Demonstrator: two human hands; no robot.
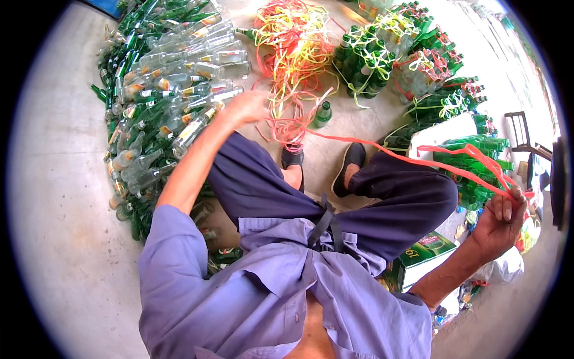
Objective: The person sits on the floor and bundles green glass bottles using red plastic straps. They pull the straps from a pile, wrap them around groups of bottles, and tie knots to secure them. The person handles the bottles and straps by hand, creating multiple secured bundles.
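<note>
At the right, my right hand (500,215) pinches a red plastic strip (390,155) between thumb and fingers. The strip stretches across above my knee to the loose strands by my feet, and a loop of it stands up at the hand. My left hand (249,107) is motion-blurred at the left edge of a tangled pile of red and yellow plastic strips (291,40). Its fingers are too blurred to show whether they grip a strand. A single green glass bottle (322,115) stands upright beside the strands.
A large heap of green and clear glass bottles (179,85) lies on the left. Bundles of upright green bottles (365,63) tied with strips stand at upper right. More green bottles (475,157), a green carton (419,260) and a white plastic bag (500,268) lie at my right.
</note>
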